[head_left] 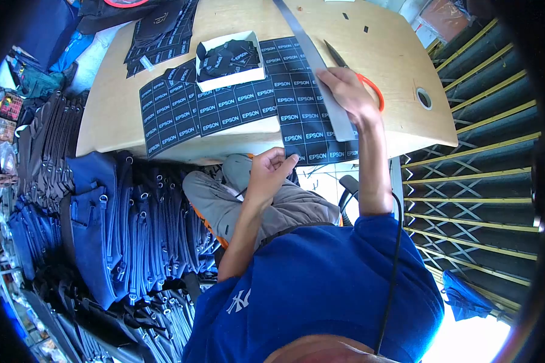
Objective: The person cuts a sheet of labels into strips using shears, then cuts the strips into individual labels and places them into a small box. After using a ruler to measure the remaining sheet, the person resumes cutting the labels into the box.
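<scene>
At the front edge of the desk [406,54], the dark printed sheet [293,124] lies in front of the seated person, its near end reaching the desk's rim. The left hand [266,175] is at that end, fingers curled and thumb extended to the margin; whether it pinches the sheet or merely touches it cannot be told. With so little hold, the sheet could slide or turn under a sideways push. The right hand [348,94] is closed on the ruler [340,121], which slants over the sheet and appears, through the blur, to be in motion. Should its edge drag, it could ruck the sheet or sit askew to the printed grid, since only one hand governs so long a bar.

Close beside the right hand are the scissors [379,97], orange-red handle by the wrist and blades pointing away. A sweep of the wrist or ruler could knock them, a hazard to skin and sheet alike. To the left, further printed sheets [236,112] lie close by; a tug could disturb them. The white box [233,80] of loose dark pieces rests partly on these and could shift or tip with them.
</scene>
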`<state>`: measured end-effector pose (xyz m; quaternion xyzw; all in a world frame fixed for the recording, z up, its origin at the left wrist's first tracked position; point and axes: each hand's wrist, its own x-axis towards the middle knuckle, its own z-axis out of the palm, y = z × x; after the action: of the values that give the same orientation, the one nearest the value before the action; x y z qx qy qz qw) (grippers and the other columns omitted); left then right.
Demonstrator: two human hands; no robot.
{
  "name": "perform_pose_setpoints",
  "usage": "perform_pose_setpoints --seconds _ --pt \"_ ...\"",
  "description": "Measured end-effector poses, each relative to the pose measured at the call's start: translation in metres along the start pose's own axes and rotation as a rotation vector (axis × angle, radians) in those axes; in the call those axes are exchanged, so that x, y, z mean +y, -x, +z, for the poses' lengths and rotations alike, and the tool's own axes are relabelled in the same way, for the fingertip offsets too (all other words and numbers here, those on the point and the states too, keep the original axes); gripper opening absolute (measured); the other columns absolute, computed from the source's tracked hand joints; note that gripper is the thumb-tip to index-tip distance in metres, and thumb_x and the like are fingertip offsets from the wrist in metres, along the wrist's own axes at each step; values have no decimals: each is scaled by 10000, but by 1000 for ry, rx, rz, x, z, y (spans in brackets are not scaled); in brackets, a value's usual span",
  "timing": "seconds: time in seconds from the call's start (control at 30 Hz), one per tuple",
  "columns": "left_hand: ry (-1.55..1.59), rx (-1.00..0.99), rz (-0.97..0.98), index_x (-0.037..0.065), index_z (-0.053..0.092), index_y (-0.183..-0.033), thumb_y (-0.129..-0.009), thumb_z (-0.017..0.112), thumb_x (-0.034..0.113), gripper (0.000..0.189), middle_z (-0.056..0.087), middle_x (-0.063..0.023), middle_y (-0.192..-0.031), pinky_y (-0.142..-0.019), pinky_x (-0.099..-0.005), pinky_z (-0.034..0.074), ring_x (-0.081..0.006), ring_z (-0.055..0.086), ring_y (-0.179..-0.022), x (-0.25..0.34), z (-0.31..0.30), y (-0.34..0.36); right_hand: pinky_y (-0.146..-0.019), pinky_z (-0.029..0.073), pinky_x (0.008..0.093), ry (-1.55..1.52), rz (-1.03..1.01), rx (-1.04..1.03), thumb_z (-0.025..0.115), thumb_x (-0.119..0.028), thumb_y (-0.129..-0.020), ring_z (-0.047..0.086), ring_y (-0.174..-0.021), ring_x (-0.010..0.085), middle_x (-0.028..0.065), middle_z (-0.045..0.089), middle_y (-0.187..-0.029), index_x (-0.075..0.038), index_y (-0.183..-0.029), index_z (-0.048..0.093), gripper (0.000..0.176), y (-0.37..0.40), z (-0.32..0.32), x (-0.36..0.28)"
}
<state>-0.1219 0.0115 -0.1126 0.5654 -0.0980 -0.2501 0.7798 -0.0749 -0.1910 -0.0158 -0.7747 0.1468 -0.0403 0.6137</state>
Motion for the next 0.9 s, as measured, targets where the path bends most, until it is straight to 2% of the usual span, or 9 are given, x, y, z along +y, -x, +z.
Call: perform_pose_setpoints --seconds 0.2,0.27,0.3,0.4,0.43,0.53,0.7,0.77,0.9 --pt "-20 -10 16 4 618 -844 -837 630 81 78 566 25 -681 -532 -162 351 -16 466 -590 -2 -7 2 -575 432 326 165 -91 -23 534 -270 -881 551 -616 157 106 595 -679 104 -799 609 390 -56 26 12" --pt "-24 0 28 6 620 -842 -838 626 72 66 563 29 -675 -522 -157 344 -11 460 -581 -1 -7 3 -633 457 362 386 -124 19 534 -287 -873 605 -678 212 173 625 -716 108 -814 613 407 -79 32 21" --pt "-24 1 28 6 620 -842 -838 626 72 66 563 29 -675 -522 -157 344 -11 460 -581 0 -7 3 -688 464 393 450 -127 32 555 -324 -850 631 -716 302 223 631 -749 114 -823 613 443 -85 35 19" --pt "-5 -2 16 10 622 -839 -837 626 64 54 562 33 -671 -519 -156 341 -8 459 -581 0 -7 5 -735 469 406 593 -107 -58 582 -349 -821 629 -794 369 251 632 -811 108 -842 618 458 -99 39 15" --pt "1 -6 20 11 621 -837 -838 623 59 48 563 35 -673 -518 -155 339 -4 457 -583 -1 -8 5 -775 468 412 644 -138 -14 607 -368 -791 605 -887 408 276 624 -886 101 -856 621 474 -106 43 19" --pt "4 -24 22 11 621 -841 -842 616 49 38 568 39 -684 -518 -151 335 3 454 -588 -8 -12 4 -810 467 413 714 -124 -1 613 -356 -783 589 -956 403 288 614 -937 100 -857 622 461 -124 51 25" --pt "18 -1 6 11 616 -852 -852 603 40 32 573 41 -702 -513 -145 325 12 443 -591 0 -7 12 -794 487 383 653 -120 -56 636 -339 -772 649 -835 312 185 662 -771 64 -826 644 406 -139 54 22" --pt "-3 1 -12 54 576 -746 -839 630 64 108 500 56 -623 -515 -177 323 -7 415 -559 3 -6 14 -579 505 313 692 -222 -37 633 -298 -779 640 -569 206 130 638 -597 30 -624 650 363 -144 59 22" --pt "-8 0 -27 53 579 -750 -840 628 64 103 502 55 -625 -517 -175 326 -9 418 -560 4 -3 18 -587 510 317 777 -186 -71 648 -319 -765 632 -553 203 118 644 -609 17 -643 657 357 -146 60 12"
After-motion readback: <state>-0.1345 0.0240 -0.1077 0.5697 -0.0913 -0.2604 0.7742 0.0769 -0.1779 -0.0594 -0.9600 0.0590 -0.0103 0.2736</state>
